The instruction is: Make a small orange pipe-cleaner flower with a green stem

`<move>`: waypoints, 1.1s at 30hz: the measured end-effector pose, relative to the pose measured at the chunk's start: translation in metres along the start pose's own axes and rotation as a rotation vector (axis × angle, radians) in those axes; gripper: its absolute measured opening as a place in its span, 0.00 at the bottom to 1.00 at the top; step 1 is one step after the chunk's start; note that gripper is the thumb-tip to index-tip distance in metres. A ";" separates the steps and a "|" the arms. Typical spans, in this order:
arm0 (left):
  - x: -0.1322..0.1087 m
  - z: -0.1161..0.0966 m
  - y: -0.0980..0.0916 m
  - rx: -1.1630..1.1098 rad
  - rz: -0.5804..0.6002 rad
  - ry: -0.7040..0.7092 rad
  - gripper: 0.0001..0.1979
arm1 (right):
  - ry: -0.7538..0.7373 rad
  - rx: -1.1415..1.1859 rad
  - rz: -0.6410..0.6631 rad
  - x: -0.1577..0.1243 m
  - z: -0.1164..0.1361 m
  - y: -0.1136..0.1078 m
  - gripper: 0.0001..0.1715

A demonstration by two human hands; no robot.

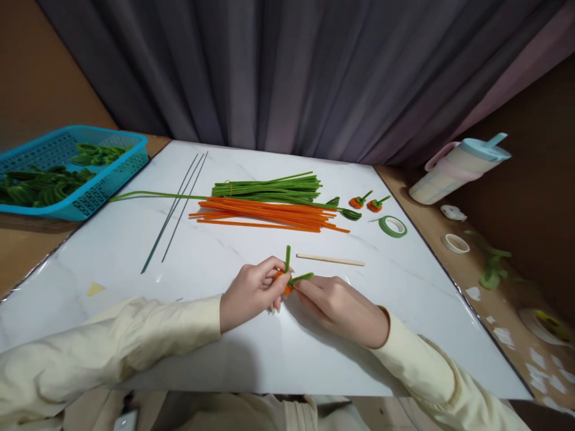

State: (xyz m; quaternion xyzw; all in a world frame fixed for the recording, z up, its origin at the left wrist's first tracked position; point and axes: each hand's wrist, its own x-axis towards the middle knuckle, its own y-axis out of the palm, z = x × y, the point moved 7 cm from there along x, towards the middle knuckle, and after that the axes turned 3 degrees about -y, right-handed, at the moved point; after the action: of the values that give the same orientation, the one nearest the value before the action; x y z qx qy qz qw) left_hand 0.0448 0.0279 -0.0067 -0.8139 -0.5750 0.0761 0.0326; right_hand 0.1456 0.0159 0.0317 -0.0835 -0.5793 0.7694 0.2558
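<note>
Fingertips of left hand [251,292] and right hand [339,305] pinched a mostly hidden orange piece [285,288], its green stem [287,258] pointing toward twelve o'clock.

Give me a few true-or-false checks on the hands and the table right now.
The left hand and right hand both pinch one orange pipe-cleaner piece. True.
The wooden stick is in the right hand. False: it lies untouched on the white board beyond the hands.
Two more orange pieces sit by the green tape roll. True.
The green pipe cleaners lie nearer the person than the orange pipe cleaners. False: the orange ones lie nearer than the green.
</note>
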 end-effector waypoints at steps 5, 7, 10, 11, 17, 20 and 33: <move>0.004 0.003 0.003 -0.148 0.081 -0.043 0.11 | 0.003 0.139 -0.023 -0.005 -0.007 -0.011 0.10; 0.005 0.003 0.003 -0.181 0.105 -0.038 0.12 | 0.022 0.199 -0.067 -0.007 -0.011 -0.018 0.08; 0.004 0.004 0.003 -0.203 0.132 -0.036 0.13 | 0.031 0.217 -0.142 -0.009 -0.015 -0.026 0.07; 0.004 0.004 0.003 -0.210 0.139 -0.036 0.13 | 0.025 0.215 -0.167 -0.009 -0.015 -0.027 0.07; 0.005 0.001 0.000 -0.252 0.129 -0.027 0.14 | -0.060 0.158 -0.314 -0.010 -0.006 -0.032 0.08; 0.005 -0.001 -0.001 -0.260 0.114 -0.037 0.15 | -0.119 0.087 -0.360 -0.012 0.001 -0.034 0.12; 0.008 0.004 -0.003 -0.321 0.097 -0.090 0.16 | -0.263 -0.219 -0.252 -0.009 0.013 -0.023 0.13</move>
State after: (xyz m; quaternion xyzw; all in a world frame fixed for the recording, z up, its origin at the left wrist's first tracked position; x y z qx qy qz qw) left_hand 0.0441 0.0361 -0.0105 -0.8314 -0.5405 0.0213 -0.1271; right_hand 0.1549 0.0047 0.0563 0.0634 -0.6938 0.6679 0.2617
